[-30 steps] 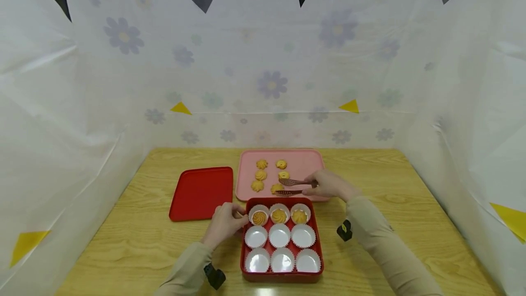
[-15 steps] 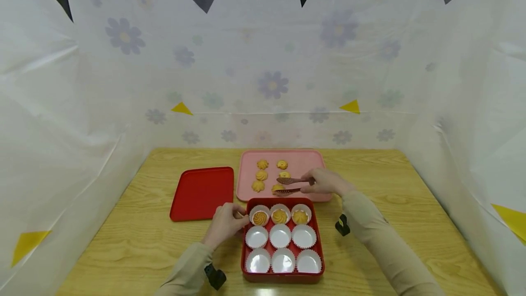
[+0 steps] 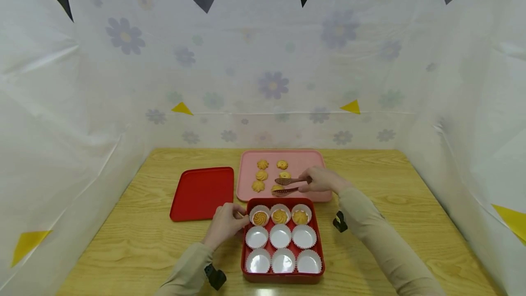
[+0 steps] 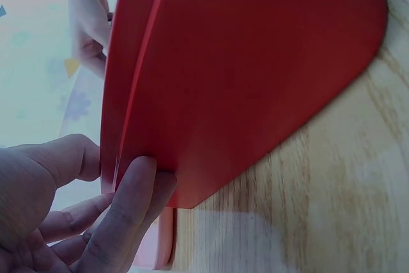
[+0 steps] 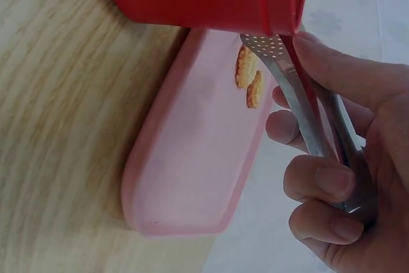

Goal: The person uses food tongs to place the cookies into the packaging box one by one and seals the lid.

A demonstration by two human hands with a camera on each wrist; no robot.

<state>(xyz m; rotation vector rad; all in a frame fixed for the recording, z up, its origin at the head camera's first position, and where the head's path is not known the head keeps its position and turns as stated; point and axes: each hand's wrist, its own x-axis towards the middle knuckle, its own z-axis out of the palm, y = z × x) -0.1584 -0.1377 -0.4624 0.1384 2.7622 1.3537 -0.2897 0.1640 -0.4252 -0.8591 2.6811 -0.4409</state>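
The tongs point(image 3: 292, 180) have been shifted slightly left since a second ago by the right hand point(image 3: 322, 180). Head view: their perforated arms are parted at a golden cookie point(image 3: 277, 187) on the pink tray point(image 3: 306, 161). Left wrist: the red box point(image 4: 255, 81) is pinched by the left hand point(image 4: 70, 222). Right wrist: the silvery tongs are gripped.

Soft light, glare on paper cups point(image 3: 258, 261)

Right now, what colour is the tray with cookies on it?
The tray is pink, clearest in the head view.
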